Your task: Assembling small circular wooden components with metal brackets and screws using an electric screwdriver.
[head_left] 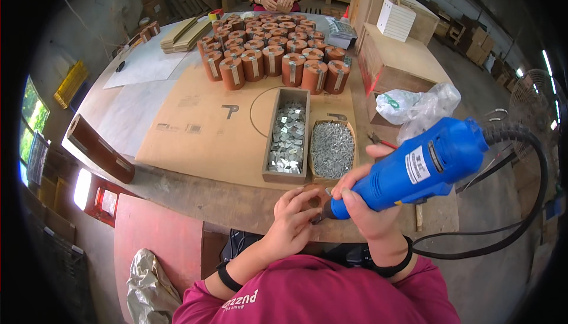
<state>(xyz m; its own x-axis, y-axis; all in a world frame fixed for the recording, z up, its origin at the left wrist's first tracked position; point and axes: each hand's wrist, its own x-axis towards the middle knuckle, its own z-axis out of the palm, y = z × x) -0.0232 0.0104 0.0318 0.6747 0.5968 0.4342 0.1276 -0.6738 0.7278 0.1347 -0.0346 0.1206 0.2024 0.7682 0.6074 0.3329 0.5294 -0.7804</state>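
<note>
Workbench [195, 194]: left hand [293, 220] fingers around wooden piece [315, 197], blue screwdriver [414, 167] tip touching

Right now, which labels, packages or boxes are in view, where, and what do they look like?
Label: white rectangle with dark print, on the blue power tool in the right hand.
White box: ribbed, on wooden crates, upper right.
Plastic bags: white and clear, crumpled, right of the trays.
Cardboard sheet: brown, flat, dark printed marks, centre of the table.
</note>
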